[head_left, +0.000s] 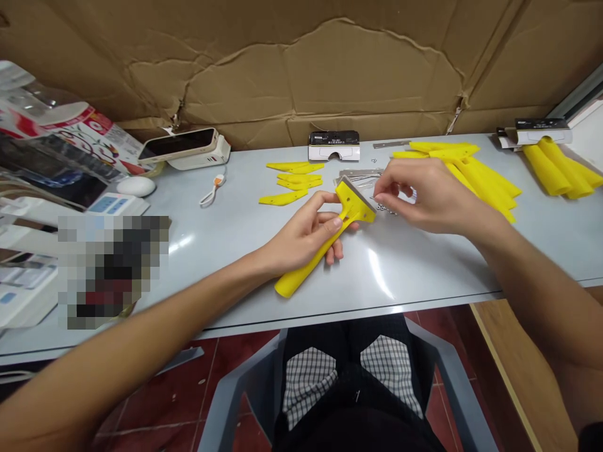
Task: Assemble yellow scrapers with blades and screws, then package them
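Observation:
My left hand (pixel 313 232) is wrapped around the handle of a yellow scraper (pixel 306 271), tilted with its wide head up and to the right. A metal blade (pixel 360 199) lies along the head's far edge, and small holes show in the head. Just right of the head, my right hand (pixel 419 194) pinches a tiny metal screw between thumb and forefinger; only its tip shows. Under those fingers lie loose small metal fasteners (pixel 387 209), partly covered by the hand. Behind the scraper head is a pile of thin metal blades (pixel 362 174).
Several yellow clamp pieces (pixel 282 199) lie left of the blades. Yellow scraper handles (pixel 490 182) are heaped right, with more handles (pixel 558 166) beside a black-and-white package (pixel 541 132). Another package (pixel 333 145) stands at the back. A phone (pixel 181 145) and white mouse (pixel 136 186) are left.

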The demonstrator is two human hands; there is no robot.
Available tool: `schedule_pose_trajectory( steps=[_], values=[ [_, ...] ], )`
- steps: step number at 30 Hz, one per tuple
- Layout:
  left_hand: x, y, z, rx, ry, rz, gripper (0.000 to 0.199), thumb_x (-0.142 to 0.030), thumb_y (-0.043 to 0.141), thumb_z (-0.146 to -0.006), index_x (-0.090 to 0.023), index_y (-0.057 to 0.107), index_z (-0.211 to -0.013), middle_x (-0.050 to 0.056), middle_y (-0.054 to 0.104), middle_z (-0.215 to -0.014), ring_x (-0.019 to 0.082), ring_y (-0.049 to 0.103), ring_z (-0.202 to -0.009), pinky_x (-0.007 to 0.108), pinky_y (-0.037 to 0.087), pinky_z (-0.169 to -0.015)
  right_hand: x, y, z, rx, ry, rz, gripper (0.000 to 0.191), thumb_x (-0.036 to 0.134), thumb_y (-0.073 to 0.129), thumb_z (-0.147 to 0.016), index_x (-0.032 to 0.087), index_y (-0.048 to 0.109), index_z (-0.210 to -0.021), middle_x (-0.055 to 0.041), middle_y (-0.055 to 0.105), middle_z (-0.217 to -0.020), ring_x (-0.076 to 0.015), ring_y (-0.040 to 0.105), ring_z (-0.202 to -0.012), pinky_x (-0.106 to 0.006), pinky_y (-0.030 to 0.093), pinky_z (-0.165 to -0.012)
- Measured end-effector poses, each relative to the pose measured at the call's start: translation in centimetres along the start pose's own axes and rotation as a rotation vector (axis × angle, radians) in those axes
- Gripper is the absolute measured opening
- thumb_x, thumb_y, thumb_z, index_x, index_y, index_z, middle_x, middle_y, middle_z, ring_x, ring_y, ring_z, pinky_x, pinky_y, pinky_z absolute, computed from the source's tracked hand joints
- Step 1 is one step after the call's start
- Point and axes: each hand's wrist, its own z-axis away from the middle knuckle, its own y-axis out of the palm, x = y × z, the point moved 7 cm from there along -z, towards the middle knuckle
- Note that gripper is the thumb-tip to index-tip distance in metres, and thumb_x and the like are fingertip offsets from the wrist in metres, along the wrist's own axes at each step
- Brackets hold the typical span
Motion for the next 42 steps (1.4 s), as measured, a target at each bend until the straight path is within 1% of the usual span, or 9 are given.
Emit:
schedule_pose_trajectory(
  steps=[2, 5, 12, 18, 25, 28, 34, 38, 42],
  values=[
    [-0.2, 0.5, 0.3, 0.029, 0.026, -0.02, 0.029, -0.039, 0.063, -0.109, -0.026, 0.042, -0.125, 0.013, 0.079, -0.124, 0.012, 0.072, -0.062, 0.028, 0.059, -0.052, 0.9, 0.7, 0.1, -0.001, -0.055, -0.041, 0.016, 0.034, 0.064, -0.103, 0.027, 0.072, -0.092, -0.0066, 0.075, -0.094, -0.0267, 0.067, -0.091, -0.043, 0.049, -0.09],
    [-0.5, 1.0, 0.6, 0.04, 0.038, -0.041, 0.029, -0.041, 0.061, -0.11, -0.026, 0.041, -0.125, 0.013, 0.077, -0.128, 0.01, 0.069, -0.061, 0.026, 0.058, -0.052, 1.5, 1.6, 0.2, -0.01, -0.116, -0.09, 0.015, 0.034, 0.063, -0.104, 0.027, 0.071, -0.094, -0.006, 0.076, -0.096, -0.0256, 0.067, -0.091, -0.041, 0.048, -0.089],
    [-0.5, 1.1, 0.7, 0.04, 0.033, -0.04, 0.026, -0.038, 0.059, -0.111, -0.026, 0.04, -0.124, 0.012, 0.075, -0.126, 0.008, 0.067, -0.06, 0.025, 0.058, -0.052, 1.8, 1.9, 0.1, -0.043, -0.138, -0.111, 0.015, 0.03, 0.063, -0.104, 0.025, 0.068, -0.091, -0.0056, 0.076, -0.095, -0.0232, 0.067, -0.087, -0.039, 0.05, -0.086],
    [-0.3, 1.1, 0.7, 0.039, 0.052, -0.032, 0.027, -0.04, 0.059, -0.112, -0.026, 0.04, -0.124, 0.011, 0.074, -0.121, 0.008, 0.066, -0.059, 0.024, 0.058, -0.051, 2.0, 2.2, 0.3, -0.137, -0.267, -0.091, 0.014, 0.027, 0.063, -0.104, 0.023, 0.064, -0.09, -0.0034, 0.071, -0.088, -0.0202, 0.065, -0.082, -0.036, 0.05, -0.078],
    [-0.5, 1.1, 0.7, 0.042, 0.073, -0.051, 0.028, -0.042, 0.061, -0.111, -0.026, 0.042, -0.124, 0.006, 0.073, -0.106, 0.01, 0.066, -0.057, 0.024, 0.056, -0.048, 2.2, 2.1, 0.3, -0.177, -0.276, -0.079, 0.012, 0.022, 0.063, -0.102, 0.023, 0.063, -0.09, -0.0031, 0.071, -0.088, -0.0194, 0.065, -0.081, -0.035, 0.049, -0.075],
    [-0.4, 1.1, 0.6, 0.055, 0.075, -0.04, 0.026, -0.04, 0.059, -0.112, -0.026, 0.041, -0.124, 0.008, 0.074, -0.11, 0.009, 0.066, -0.057, 0.024, 0.056, -0.049, 2.2, 2.2, 0.3, -0.186, -0.266, -0.081, 0.012, 0.021, 0.063, -0.102, 0.023, 0.064, -0.09, -0.0038, 0.072, -0.089, -0.0197, 0.066, -0.082, -0.035, 0.05, -0.075],
    [-0.1, 0.9, 0.4, 0.053, 0.072, -0.027, 0.026, -0.04, 0.059, -0.113, -0.026, 0.041, -0.124, 0.01, 0.077, -0.117, 0.007, 0.065, -0.056, 0.021, 0.054, -0.048, 1.7, 2.6, 0.1, -0.204, -0.178, -0.08, 0.011, 0.026, 0.065, -0.101, 0.024, 0.066, -0.09, -0.0034, 0.073, -0.088, -0.02, 0.066, -0.079, -0.036, 0.05, -0.074],
    [0.0, 0.8, 0.3, 0.066, 0.083, -0.02, 0.026, -0.041, 0.06, -0.112, -0.025, 0.042, -0.124, 0.01, 0.078, -0.113, 0.007, 0.063, -0.055, 0.021, 0.055, -0.049, 1.4, 2.5, 0.1, -0.23, -0.132, -0.083, 0.009, 0.028, 0.069, -0.099, 0.024, 0.067, -0.09, -0.0025, 0.073, -0.085, -0.0193, 0.064, -0.075, -0.035, 0.049, -0.072],
    [-0.1, 0.8, 0.3, 0.081, 0.096, -0.026, 0.026, -0.041, 0.059, -0.113, -0.026, 0.041, -0.124, 0.007, 0.077, -0.107, 0.007, 0.061, -0.053, 0.022, 0.054, -0.048, 1.5, 2.4, 0.1, -0.264, -0.164, -0.103, 0.008, 0.025, 0.071, -0.097, 0.023, 0.068, -0.09, -0.0026, 0.073, -0.085, -0.0183, 0.063, -0.074, -0.034, 0.048, -0.071]
  ],
)
